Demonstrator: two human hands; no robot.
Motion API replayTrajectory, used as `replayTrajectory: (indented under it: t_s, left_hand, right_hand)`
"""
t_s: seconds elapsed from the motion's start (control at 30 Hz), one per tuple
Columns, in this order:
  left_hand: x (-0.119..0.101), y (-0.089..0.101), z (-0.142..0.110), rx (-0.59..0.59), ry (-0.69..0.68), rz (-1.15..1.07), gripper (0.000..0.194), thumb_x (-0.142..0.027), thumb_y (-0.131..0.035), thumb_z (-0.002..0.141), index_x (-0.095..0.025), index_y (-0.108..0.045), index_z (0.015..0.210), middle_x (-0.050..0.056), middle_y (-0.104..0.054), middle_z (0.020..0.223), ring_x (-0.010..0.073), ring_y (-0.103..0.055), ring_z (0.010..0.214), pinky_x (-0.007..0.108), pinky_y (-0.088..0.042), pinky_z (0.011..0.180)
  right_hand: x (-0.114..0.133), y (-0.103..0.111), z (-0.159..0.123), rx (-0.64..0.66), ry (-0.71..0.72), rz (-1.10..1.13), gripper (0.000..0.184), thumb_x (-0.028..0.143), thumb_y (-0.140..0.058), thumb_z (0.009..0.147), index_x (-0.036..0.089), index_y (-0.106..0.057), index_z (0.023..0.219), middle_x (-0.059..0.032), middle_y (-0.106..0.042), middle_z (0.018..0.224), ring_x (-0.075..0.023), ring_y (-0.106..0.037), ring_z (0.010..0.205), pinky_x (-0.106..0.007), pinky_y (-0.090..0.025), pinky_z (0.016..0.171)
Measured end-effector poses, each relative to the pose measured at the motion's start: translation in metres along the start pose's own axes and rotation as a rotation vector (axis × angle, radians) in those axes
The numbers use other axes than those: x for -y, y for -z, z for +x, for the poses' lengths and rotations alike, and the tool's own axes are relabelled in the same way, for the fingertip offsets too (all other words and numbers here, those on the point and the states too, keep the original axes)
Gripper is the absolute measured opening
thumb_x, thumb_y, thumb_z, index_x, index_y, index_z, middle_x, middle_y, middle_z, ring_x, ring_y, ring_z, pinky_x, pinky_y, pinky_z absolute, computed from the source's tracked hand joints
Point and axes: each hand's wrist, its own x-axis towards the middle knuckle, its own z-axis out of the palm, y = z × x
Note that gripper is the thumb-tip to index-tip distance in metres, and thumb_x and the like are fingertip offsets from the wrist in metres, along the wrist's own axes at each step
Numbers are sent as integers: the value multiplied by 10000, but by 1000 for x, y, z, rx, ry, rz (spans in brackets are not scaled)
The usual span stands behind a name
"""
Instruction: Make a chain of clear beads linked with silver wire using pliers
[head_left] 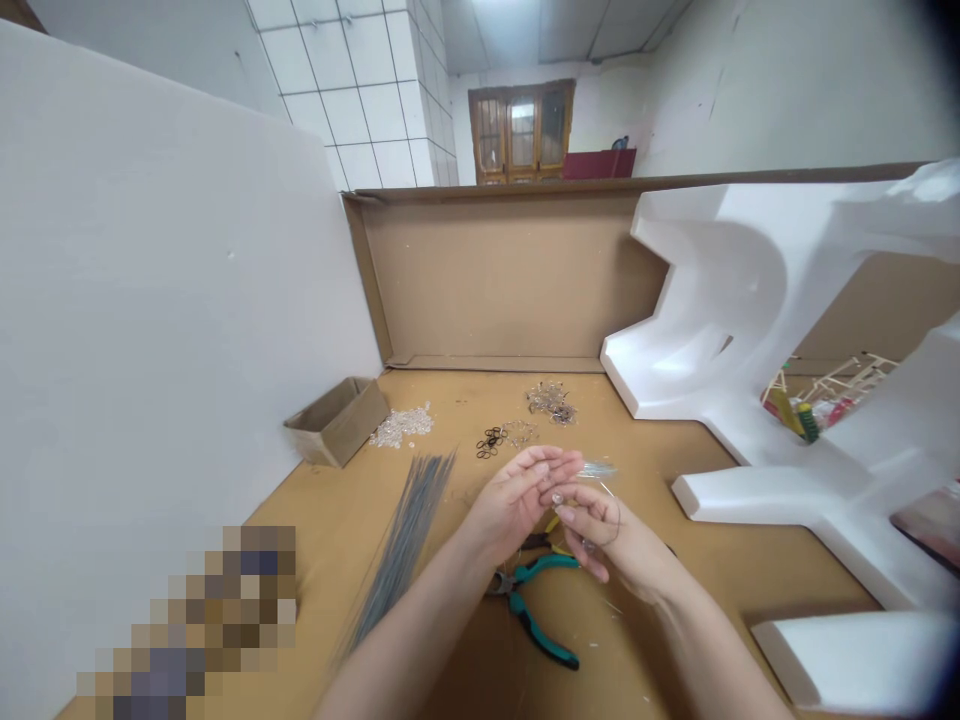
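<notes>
My left hand [521, 495] and my right hand [604, 525] meet above the middle of the table. Between my right thumb and forefinger is a small clear bead [557, 499], and a thin wire [619, 518] curves out beside that hand. The fingers of my left hand are drawn together at the bead; what they pinch is too small to make out. Under my hands lie teal-handled pliers [541, 630] with their handles spread, and a yellow-handled tool [556, 540] partly hidden by my fingers. A bundle of long grey wires [412, 530] lies left of my left forearm.
A small cardboard box [337, 425] stands at the left beside a pile of clear beads [403, 425]. Farther back lie black rings [491, 442] and metal pieces [551, 398]. Short wires [598, 469] lie behind my hands. White foam [720, 300] borders the right, cardboard [502, 280] the back.
</notes>
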Motion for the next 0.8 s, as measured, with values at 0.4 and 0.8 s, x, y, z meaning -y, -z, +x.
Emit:
replayTrajectory:
  t_s: [0.4, 0.8]
  left_hand:
    - [10, -5, -1, -61, -35, 39, 275, -164, -571, 769, -117, -617, 1036, 138, -560, 1198, 237, -470, 1171, 361, -305, 1026]
    - [2, -7, -4, -22, -92, 82, 288, -215, -582, 782, -138, -531, 1055, 149, -578, 1152, 232, -530, 1101, 371, -347, 977]
  right_hand:
    - [-4, 1, 6, -76, 24, -10, 340, 460, -531, 801, 173, -508, 983, 78, -482, 443, -48, -329, 302, -180, -204, 352]
    - [-4, 2, 3, -57, -11, 13, 350, 442, -555, 788, 158, -528, 990, 69, -500, 456, -44, -327, 305, -185, -195, 350]
